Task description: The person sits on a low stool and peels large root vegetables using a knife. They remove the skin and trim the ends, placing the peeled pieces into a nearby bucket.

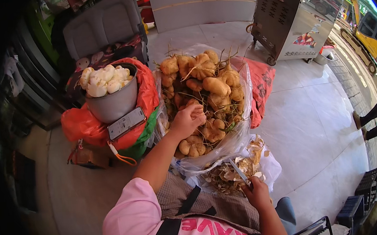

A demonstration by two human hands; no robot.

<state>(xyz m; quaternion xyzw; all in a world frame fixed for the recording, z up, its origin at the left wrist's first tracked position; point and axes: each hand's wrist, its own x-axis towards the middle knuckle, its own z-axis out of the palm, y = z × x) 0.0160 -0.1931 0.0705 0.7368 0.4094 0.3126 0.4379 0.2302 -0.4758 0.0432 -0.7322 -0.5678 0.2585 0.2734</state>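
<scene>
My left hand (pixel 190 119) reaches into a clear plastic bag (pixel 211 163) heaped with unpeeled brown tubers, which look like jicama (pixel 216 86). Its fingers are curled around a small tuber (pixel 192 102), mostly hidden by the hand. In my right hand (pixel 257 191) is a knife (pixel 239 170), its blade pointing up and to the left. Beneath the blade lies a pile of peelings (pixel 224 179) on a white plastic bag (pixel 272 173). To the left, peeled white tubers (pixel 107 79) fill a grey metal pot (pixel 114 106) above its rim.
Beside the pot, a phone (pixel 126 123) with its screen lit lies on red plastic bags (pixel 75 122). Behind them stands a grey seat (pixel 101 25). A wheeled metal cabinet (pixel 278 22) is at the back right. Dark crates (pixel 350 209) sit lower right, and a person's legs (pixel 374 121) show at the right edge.
</scene>
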